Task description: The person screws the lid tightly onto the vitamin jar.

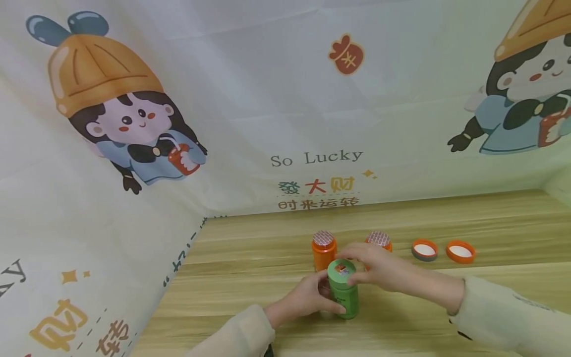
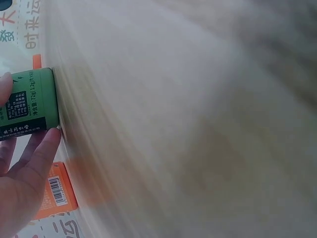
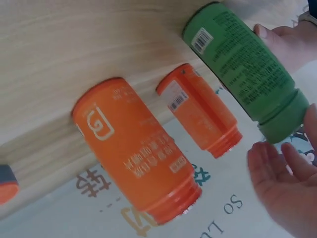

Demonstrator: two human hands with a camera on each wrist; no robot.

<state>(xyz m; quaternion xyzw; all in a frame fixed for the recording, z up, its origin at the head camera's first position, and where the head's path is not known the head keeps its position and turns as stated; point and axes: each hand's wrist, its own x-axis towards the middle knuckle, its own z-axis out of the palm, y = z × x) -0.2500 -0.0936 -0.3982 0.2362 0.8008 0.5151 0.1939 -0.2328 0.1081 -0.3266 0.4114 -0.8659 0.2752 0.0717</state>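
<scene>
A green bottle (image 1: pixel 345 300) stands upright on the table with its green lid (image 1: pixel 341 273) on; the lid's top carries a small coloured picture. My left hand (image 1: pixel 308 296) grips the bottle's body, thumb on the near side. Over the lid arches my right hand (image 1: pixel 379 267), its fingers and thumb curled around the lid's edge. In the right wrist view the right fingertips (image 3: pixel 265 148) sit right at the lid's rim. Just behind the green bottle are two orange bottles, the left one (image 1: pixel 323 253) and the right one (image 3: pixel 138 153), each without a lid and topped by a patterned seal.
Two lids lie to the right with their white insides up: an orange and grey one (image 1: pixel 425 250) and an orange one (image 1: pixel 461 252). The wood-grain table (image 1: pixel 250 248) meets a printed cloth backdrop (image 1: pixel 267 99) at the back and left.
</scene>
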